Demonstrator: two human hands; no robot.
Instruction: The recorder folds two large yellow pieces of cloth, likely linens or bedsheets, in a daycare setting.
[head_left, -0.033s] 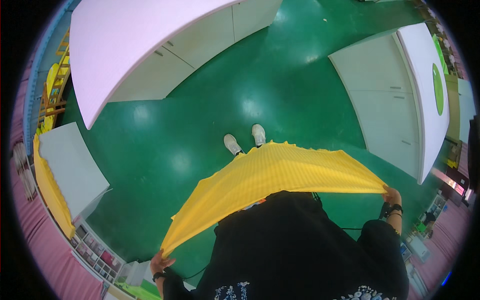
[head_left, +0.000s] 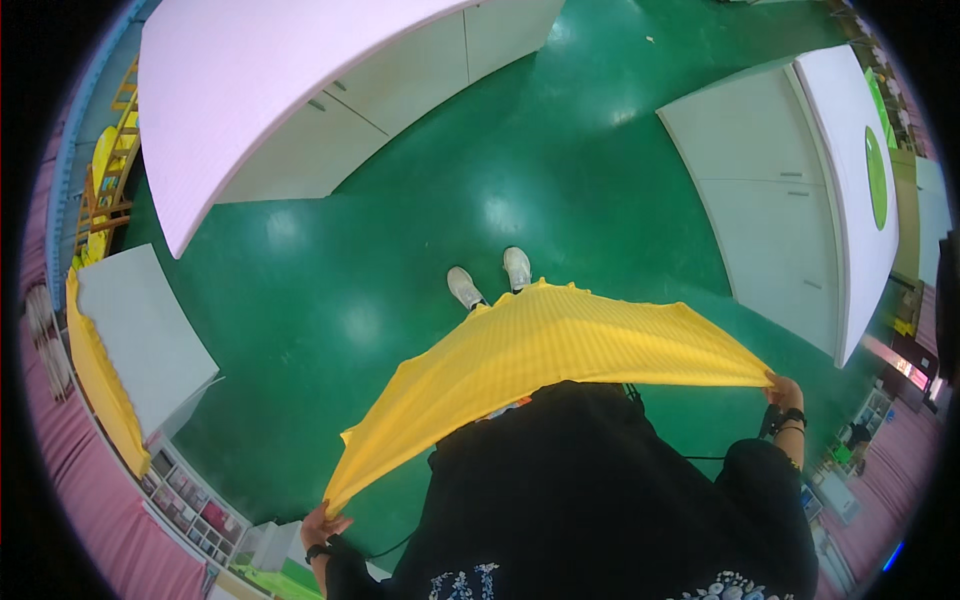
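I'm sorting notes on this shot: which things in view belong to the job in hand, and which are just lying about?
In hand:
yellow cloth, spread wide
left fingers and right fingers, gripping its ends

Just about:
pink-topped cabinet
green disc
shelves

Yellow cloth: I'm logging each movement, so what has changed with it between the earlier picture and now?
Nothing visibly changed. The left hand and right hand still hold the yellow cloth spread between them by its ends.
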